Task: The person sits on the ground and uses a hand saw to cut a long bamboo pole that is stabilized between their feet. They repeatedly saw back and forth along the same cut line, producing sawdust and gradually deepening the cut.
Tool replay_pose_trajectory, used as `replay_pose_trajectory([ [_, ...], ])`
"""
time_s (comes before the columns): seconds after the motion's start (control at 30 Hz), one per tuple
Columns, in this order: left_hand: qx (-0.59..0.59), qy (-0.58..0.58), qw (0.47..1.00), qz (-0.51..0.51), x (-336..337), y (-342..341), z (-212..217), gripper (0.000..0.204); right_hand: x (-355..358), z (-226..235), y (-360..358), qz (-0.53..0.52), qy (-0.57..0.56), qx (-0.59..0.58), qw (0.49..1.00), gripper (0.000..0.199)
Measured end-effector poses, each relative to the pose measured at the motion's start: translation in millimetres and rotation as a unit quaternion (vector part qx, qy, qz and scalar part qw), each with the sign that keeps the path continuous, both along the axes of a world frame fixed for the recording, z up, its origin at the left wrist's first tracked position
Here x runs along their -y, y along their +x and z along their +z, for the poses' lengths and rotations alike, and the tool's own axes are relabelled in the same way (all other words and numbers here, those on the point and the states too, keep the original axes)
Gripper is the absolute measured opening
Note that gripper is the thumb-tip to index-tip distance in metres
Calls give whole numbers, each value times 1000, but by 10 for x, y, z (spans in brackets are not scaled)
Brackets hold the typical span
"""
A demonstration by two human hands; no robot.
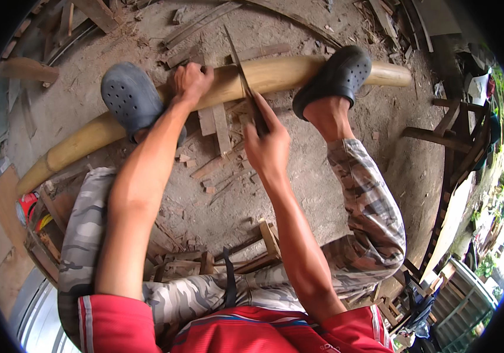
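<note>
A thick yellow bamboo pole lies crosswise in front of me, low over the dirt floor. My right hand is closed round the handle of a handsaw. Its narrow blade crosses the pole between my feet and points away from me, and a thin line shows on the pole beside it. To the left of the saw, my left hand is curled over the pole, gripping it. Two dark clogs, the left clog and the right clog, press on the pole on either side of my hands.
Wood offcuts lie scattered under and around the pole. Long boards lie on the floor at the far side. A dark wooden frame stands at the right, and a grey-green slatted crate sits at the lower right.
</note>
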State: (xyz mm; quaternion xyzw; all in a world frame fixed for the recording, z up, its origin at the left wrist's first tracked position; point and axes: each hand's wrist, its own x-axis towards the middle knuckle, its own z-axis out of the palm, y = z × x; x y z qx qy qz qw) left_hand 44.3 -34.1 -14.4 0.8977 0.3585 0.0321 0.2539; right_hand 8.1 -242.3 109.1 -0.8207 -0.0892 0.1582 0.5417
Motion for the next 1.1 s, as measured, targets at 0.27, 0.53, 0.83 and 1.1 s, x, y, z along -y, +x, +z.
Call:
replay_pose_trajectory([
  [0.27, 15, 57, 998, -13, -110, -5, 5, 45, 232, 109, -323, 27, -19, 53, 998, 61],
  [0.53, -5, 32, 999, 9, -184, -9, -25, 40, 842, 710, -961, 66, -46, -43, 996, 65],
  [0.83, 52, 40, 998, -23, -85, 11, -4, 40, 67, 74, -76, 4, -19, 44, 999, 60],
  [1.1, 90, 49, 994, -25, -111, 86, -211, 40, -13, -126, 25, -13, 5, 42, 999, 56],
])
